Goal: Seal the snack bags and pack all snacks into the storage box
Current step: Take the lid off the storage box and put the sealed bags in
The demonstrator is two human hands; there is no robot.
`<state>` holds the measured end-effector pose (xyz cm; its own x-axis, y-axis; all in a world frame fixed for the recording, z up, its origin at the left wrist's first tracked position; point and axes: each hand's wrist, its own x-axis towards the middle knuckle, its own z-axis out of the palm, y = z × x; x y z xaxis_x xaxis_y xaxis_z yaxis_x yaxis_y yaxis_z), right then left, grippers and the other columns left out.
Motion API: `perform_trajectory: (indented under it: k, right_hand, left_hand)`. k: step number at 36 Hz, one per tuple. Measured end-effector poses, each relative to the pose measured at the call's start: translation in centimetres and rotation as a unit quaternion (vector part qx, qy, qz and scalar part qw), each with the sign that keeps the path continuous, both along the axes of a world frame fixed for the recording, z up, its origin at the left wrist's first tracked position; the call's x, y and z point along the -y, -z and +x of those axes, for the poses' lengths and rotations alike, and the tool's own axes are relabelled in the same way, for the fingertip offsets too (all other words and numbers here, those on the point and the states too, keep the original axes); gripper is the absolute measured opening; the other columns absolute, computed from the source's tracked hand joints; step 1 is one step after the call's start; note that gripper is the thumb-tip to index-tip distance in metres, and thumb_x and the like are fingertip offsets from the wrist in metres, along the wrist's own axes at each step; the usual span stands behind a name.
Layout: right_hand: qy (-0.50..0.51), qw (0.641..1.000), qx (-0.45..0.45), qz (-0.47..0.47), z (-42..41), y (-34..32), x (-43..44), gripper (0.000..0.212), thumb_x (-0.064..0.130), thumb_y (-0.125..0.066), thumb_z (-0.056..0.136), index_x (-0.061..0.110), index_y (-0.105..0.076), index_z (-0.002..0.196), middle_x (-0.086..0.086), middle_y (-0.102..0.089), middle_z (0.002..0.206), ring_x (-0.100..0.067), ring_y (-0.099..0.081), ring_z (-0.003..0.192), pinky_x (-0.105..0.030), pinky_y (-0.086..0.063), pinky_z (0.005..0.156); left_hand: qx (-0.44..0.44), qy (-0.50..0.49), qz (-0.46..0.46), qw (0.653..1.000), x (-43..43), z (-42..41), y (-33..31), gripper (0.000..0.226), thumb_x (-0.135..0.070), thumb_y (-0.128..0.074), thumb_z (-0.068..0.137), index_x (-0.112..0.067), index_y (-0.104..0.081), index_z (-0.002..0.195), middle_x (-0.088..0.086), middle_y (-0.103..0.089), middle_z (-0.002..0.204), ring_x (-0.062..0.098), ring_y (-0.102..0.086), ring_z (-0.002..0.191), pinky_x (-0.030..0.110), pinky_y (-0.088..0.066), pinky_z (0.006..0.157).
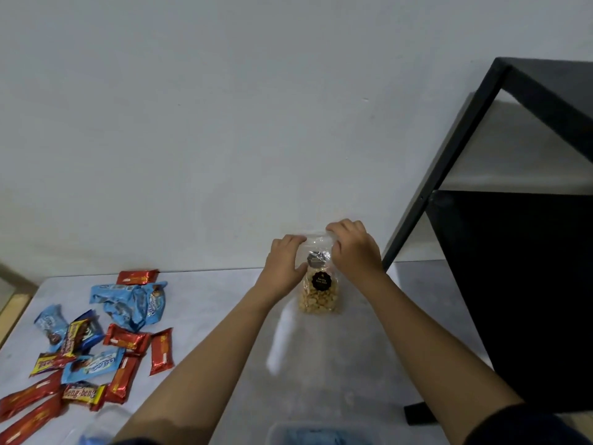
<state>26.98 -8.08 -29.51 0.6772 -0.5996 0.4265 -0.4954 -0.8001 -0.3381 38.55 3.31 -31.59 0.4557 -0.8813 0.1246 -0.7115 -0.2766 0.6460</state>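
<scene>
A clear snack bag (319, 293) of pale yellow nuts with a round black label stands upright on the grey table (321, 364), near the wall. My left hand (284, 263) grips the bag's upper left side. My right hand (351, 248) pinches the bag's top edge at the right. Both hands hide most of the bag's top strip. A pile of wrapped snacks (96, 342), red, blue and yellow, lies loose on the table at the left. The rim of a translucent storage box (317, 433) shows at the bottom edge, with something blue inside.
A black metal shelf frame (500, 200) stands at the right, its dark panel close to my right forearm. A plain white wall runs behind the table. The table's left edge sits beside the snack pile.
</scene>
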Motion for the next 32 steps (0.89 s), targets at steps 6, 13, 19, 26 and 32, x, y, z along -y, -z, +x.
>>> perform_trajectory:
  k: [6, 13, 19, 26, 32]
  right_hand:
    - [0.029, 0.999, -0.01, 0.032, 0.2, 0.2, 0.3, 0.025, -0.004, -0.059, 0.066, 0.009, -0.069, 0.085, -0.009, -0.063, 0.084, -0.033, -0.058, 0.078, -0.032, -0.046, 0.051]
    - [0.072, 0.991, -0.016, 0.113, 0.2, 0.7, 0.7, 0.014, 0.009, -0.055, 0.087, 0.01, -0.069, 0.087, -0.004, -0.058, 0.095, -0.02, -0.048, 0.097, -0.028, -0.037, 0.062]
    - [0.056, 0.968, 0.062, 0.237, -0.1, 0.3, -0.1, 0.012, 0.006, -0.054, 0.086, 0.01, -0.065, 0.082, 0.002, -0.058, 0.089, -0.018, -0.052, 0.092, -0.025, -0.041, 0.075]
    - [0.036, 0.917, 0.124, 0.378, -1.5, -0.6, -3.2, 0.01, 0.007, -0.056, 0.088, 0.009, -0.064, 0.082, 0.008, -0.057, 0.073, 0.0, -0.051, 0.07, -0.002, -0.038, 0.059]
    - [-0.061, 0.9, 0.106, 0.418, -0.3, -3.7, -6.9, 0.013, -0.001, -0.058, 0.087, 0.008, -0.06, 0.077, -0.002, -0.06, 0.074, 0.005, -0.054, 0.064, -0.004, -0.04, 0.063]
  left_hand:
    - [-0.061, -0.029, -0.047, 0.997, 0.2, 0.3, 0.2, 0.032, -0.015, -0.061, 0.084, -0.012, -0.055, 0.116, 0.001, -0.055, 0.111, 0.014, -0.04, 0.101, 0.021, -0.034, 0.085]
    - [-0.101, -0.03, -0.055, 0.993, -0.2, 1.1, 0.1, 0.009, -0.02, -0.059, 0.087, -0.018, -0.066, 0.093, -0.005, -0.058, 0.091, 0.011, -0.046, 0.087, 0.012, -0.036, 0.073]
    - [-0.247, -0.046, -0.065, 0.966, -2.5, 0.6, -1.2, 0.009, -0.017, -0.059, 0.088, -0.02, -0.065, 0.081, -0.008, -0.063, 0.085, 0.004, -0.055, 0.08, 0.007, -0.042, 0.07]
    - [-0.321, -0.087, -0.089, 0.939, -8.1, -1.0, -1.4, 0.018, -0.009, -0.059, 0.087, -0.023, -0.065, 0.076, -0.007, -0.07, 0.077, 0.016, -0.067, 0.088, 0.027, -0.051, 0.083]
    - [-0.297, -0.115, -0.085, 0.944, -13.7, -0.6, -4.1, 0.019, -0.007, -0.061, 0.086, -0.021, -0.065, 0.075, -0.004, -0.067, 0.076, 0.01, -0.065, 0.081, 0.018, -0.047, 0.079]
